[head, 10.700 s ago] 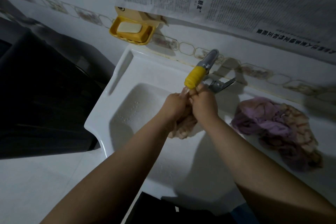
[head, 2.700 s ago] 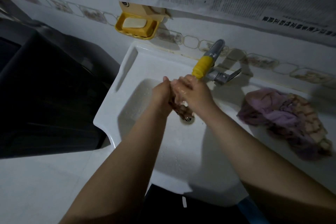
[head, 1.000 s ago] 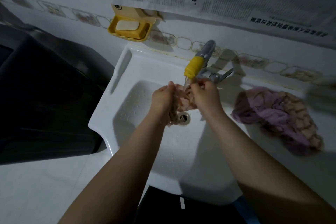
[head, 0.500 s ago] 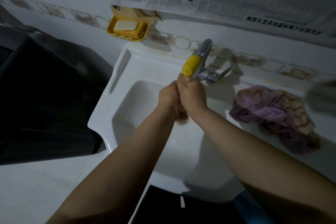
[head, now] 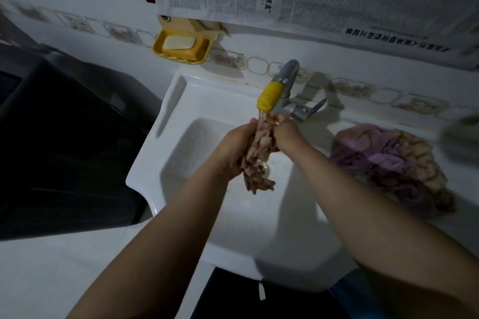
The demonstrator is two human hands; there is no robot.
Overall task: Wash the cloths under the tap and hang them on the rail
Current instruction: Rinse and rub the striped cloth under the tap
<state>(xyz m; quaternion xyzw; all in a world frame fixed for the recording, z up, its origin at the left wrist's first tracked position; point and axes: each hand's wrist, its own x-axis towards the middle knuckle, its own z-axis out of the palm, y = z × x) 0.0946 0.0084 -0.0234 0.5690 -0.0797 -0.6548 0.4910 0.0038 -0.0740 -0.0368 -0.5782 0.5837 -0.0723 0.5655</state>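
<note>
Both hands, left hand (head: 234, 144) and right hand (head: 286, 132), are gripping the pinkish cloth (head: 259, 153) over the sink (head: 166, 137) beneath the tap (head: 269, 97), now hanging longer than half a second ago; unwashed cloths (head: 388, 163) are waiting at the sink's right edge.

Basin (head: 181, 153) left half bare, open from near rim. Centre blocked: both hands with wet cloth (head: 259, 153) directly under tap (head: 269, 97). Tap lever (head: 308, 110) juts right at far edge. Right ledge taken by cloth pile (head: 388, 163). Soap dish (head: 181, 45) on far wall, above basin's far-left corner.
</note>
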